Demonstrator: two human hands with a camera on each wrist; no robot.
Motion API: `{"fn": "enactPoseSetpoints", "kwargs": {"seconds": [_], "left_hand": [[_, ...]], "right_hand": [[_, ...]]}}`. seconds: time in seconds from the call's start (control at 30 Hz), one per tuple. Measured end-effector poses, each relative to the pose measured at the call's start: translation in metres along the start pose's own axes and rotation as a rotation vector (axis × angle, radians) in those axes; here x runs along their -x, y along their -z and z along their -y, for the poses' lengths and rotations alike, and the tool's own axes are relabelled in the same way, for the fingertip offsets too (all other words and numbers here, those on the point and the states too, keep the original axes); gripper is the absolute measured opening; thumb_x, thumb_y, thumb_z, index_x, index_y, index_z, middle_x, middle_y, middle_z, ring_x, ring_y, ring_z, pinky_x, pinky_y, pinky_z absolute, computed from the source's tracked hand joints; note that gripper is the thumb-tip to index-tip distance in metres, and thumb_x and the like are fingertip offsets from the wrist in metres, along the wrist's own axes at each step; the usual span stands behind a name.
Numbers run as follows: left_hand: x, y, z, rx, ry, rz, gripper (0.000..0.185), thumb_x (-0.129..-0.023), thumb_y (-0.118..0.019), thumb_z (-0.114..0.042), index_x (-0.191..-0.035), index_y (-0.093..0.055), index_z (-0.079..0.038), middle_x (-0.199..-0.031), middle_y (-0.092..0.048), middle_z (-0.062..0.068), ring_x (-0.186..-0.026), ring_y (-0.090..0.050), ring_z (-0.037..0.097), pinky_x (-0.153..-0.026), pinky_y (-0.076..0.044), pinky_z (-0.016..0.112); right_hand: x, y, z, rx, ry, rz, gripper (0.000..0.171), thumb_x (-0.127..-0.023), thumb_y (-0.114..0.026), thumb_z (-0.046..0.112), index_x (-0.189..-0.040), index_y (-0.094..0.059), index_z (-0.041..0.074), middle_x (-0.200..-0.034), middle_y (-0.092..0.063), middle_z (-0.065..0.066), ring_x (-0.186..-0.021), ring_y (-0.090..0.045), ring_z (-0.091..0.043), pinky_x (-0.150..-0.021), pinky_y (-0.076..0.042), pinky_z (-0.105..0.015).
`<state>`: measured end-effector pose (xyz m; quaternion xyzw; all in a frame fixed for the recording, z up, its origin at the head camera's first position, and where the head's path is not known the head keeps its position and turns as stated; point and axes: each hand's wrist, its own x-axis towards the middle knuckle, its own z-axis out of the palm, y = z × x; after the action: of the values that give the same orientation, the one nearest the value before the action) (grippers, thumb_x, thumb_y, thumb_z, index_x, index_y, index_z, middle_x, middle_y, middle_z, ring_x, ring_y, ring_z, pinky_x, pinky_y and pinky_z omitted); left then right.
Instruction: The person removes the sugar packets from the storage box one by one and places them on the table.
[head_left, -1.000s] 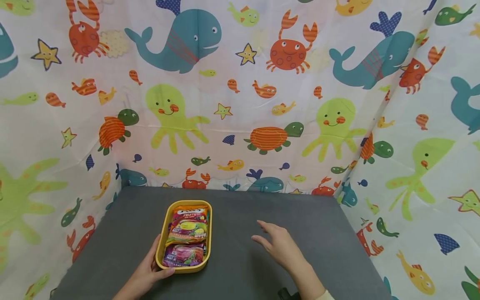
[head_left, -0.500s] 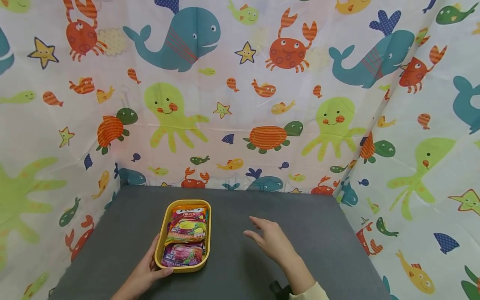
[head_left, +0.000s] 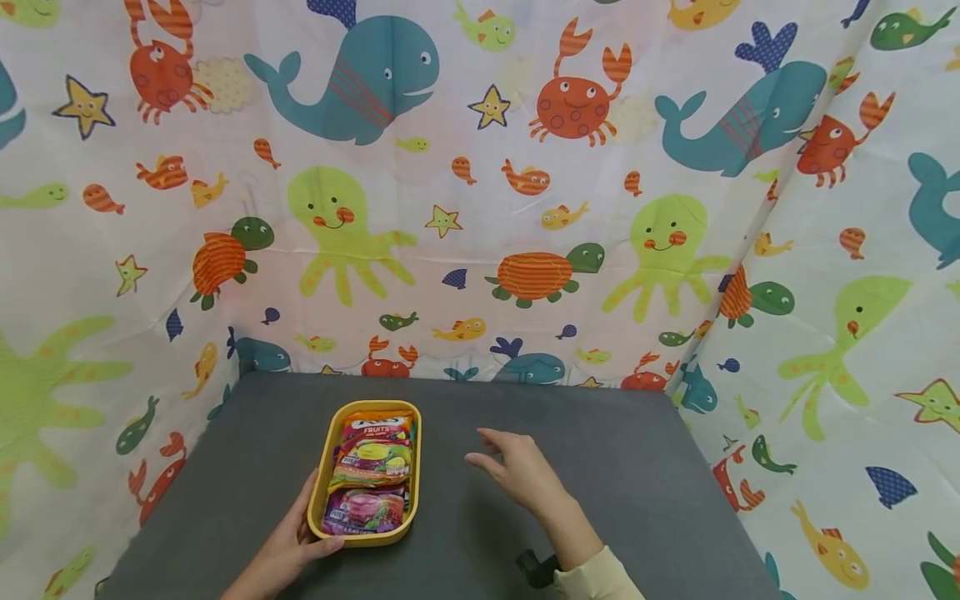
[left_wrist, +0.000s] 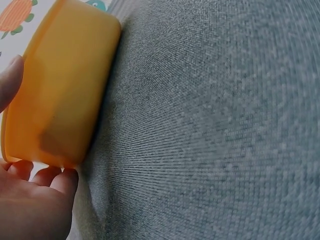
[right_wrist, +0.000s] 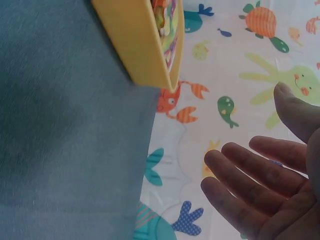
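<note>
Sea-creature cloth [head_left: 472,187] behind grey table [head_left: 630,475]

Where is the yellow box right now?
In the head view, the box sits left of centre on the grey table, the left hand holding its near-left corner, the right hand apart, to its right.

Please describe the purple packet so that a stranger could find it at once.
On the dark grey table stands a yellow container, held by the left hand. Inside, look at the end nearest the camera. The purple packet lies there, while the packets beyond it show mainly red and orange.
</note>
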<state>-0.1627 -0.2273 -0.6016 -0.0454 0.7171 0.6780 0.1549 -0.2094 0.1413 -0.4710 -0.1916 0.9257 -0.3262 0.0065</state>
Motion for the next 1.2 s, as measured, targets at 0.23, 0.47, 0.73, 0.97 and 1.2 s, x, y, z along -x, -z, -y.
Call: {"fn": "enactPoseSetpoints", "kwargs": {"seconds": [0.23,0.47,0.73,0.97,1.2], "left_hand": [[-0.003,0.005,0.004,0.005,0.000,0.011,0.118,-0.089,-0.079,-0.021,-0.162,0.013,-0.029,-0.169,0.000,0.021,-0.149,-0.028,0.043,-0.103,-0.052,0.039],[-0.003,0.006,0.004,-0.003,0.004,0.017,0.118,-0.090,-0.079,-0.022,-0.162,0.014,-0.028,-0.169,0.002,0.022,-0.150,-0.025,0.043,-0.104,-0.050,0.040],[-0.001,0.004,0.002,-0.024,-0.001,0.014,0.116,-0.090,-0.078,-0.024,-0.162,0.014,-0.027,-0.169,0.002,0.021,-0.150,-0.026,0.043,-0.107,-0.049,0.042],[-0.002,0.002,0.001,-0.029,-0.001,0.011,0.116,-0.090,-0.078,-0.025,-0.162,0.013,-0.027,-0.169,0.001,0.022,-0.150,-0.026,0.043,-0.108,-0.047,0.045],[-0.002,0.003,0.002,-0.042,-0.008,0.018,0.115,-0.091,-0.077,-0.025,-0.162,0.013,-0.028,-0.169,0.002,0.022,-0.150,-0.024,0.044,-0.108,-0.047,0.043]], "right_hand": [[-0.012,-0.012,0.008,-0.011,0.013,0.007,0.055,-0.096,-0.067,0.042,-0.138,-0.062,0.006,-0.128,-0.070,-0.013,-0.110,-0.070,-0.027,-0.091,-0.058,-0.045],[-0.019,-0.021,0.016,-0.008,0.005,0.028,0.055,-0.095,-0.068,0.041,-0.138,-0.062,0.008,-0.127,-0.070,-0.011,-0.110,-0.069,-0.026,-0.090,-0.058,-0.042],[-0.029,-0.032,0.024,-0.012,0.001,0.046,0.056,-0.094,-0.070,0.042,-0.139,-0.062,0.009,-0.130,-0.069,-0.010,-0.112,-0.069,-0.025,-0.091,-0.058,-0.041],[-0.034,-0.040,0.029,-0.003,0.017,0.054,0.054,-0.094,-0.070,0.041,-0.139,-0.062,0.012,-0.128,-0.070,-0.008,-0.112,-0.068,-0.024,-0.090,-0.058,-0.040],[-0.040,-0.047,0.035,0.072,0.023,0.056,0.059,-0.093,-0.071,0.045,-0.141,-0.061,0.012,-0.135,-0.066,-0.007,-0.122,-0.064,-0.025,-0.100,-0.053,-0.045]]}}
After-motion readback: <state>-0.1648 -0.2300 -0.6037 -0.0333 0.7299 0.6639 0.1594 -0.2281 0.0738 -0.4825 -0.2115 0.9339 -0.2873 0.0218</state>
